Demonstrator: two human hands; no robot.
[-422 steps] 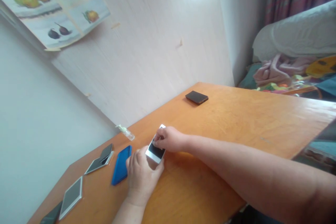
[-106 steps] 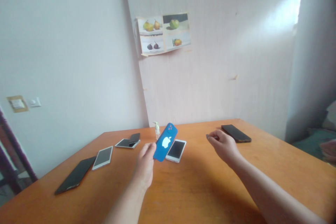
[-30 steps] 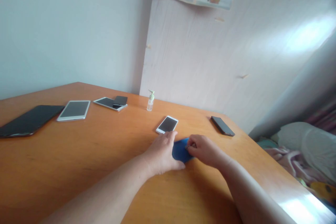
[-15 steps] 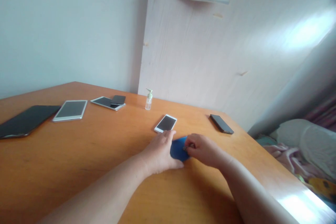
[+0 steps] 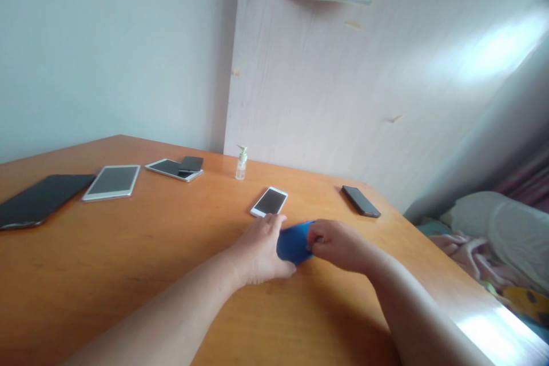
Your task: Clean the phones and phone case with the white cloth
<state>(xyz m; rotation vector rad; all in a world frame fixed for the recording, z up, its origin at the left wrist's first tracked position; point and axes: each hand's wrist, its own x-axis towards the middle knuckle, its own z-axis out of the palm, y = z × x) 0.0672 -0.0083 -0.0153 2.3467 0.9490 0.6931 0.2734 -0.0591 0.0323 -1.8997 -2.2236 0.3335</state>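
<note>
A flat, shiny blue phone-like slab (image 5: 292, 244) lies on the wooden table, its right part hidden. My left hand (image 5: 258, 250) grips it by the left side, thumb on the near edge and fingers at the far edge. Over its right end, my right hand (image 5: 337, 245) is closed in a fist-like pinch, pressed on the blue surface. Something small and greyish shows between those fingers, too little to name. Just beyond my left fingers is a white smartphone (image 5: 270, 202) with a dark screen.
Farther back stands a small clear pump bottle (image 5: 241, 170). A black phone (image 5: 361, 202) lies at the right. Toward the left are a white tablet (image 5: 112, 182), a large black tablet (image 5: 43, 201), and another white tablet (image 5: 165, 168) with a small dark slab (image 5: 191, 164) on it.
My right hand has slid slightly right across the blue slab, uncovering more of its surface. My left hand keeps its hold. The whole view has shifted a little.
</note>
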